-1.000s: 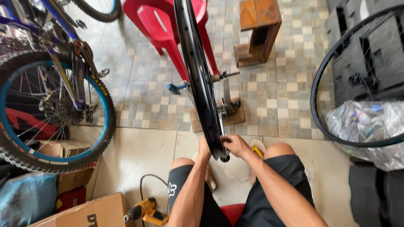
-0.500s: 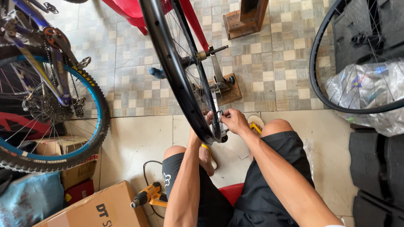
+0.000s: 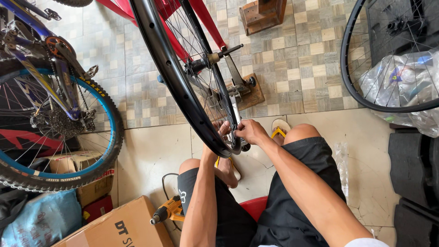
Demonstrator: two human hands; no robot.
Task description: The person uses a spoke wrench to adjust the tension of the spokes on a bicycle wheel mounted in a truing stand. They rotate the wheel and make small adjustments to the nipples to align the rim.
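Note:
A black spoked bicycle rim stands upright in a truing stand on a wooden base in front of me. My left hand reaches behind the rim's lower edge and is partly hidden by it, fingers on the spokes. My right hand is pinched at the rim's lower edge near a spoke; whether it holds a small tool I cannot tell. I sit with knees apart, in black shorts and yellow sandals.
A bicycle's rear wheel with a blue rim stands at the left. A second black rim and a plastic bag lie at the right. A yellow drill, a cardboard box and a red chair are close by.
The view has swung so the rim now leans from upper left to centre. Both hands stay at the rim's lower edge.

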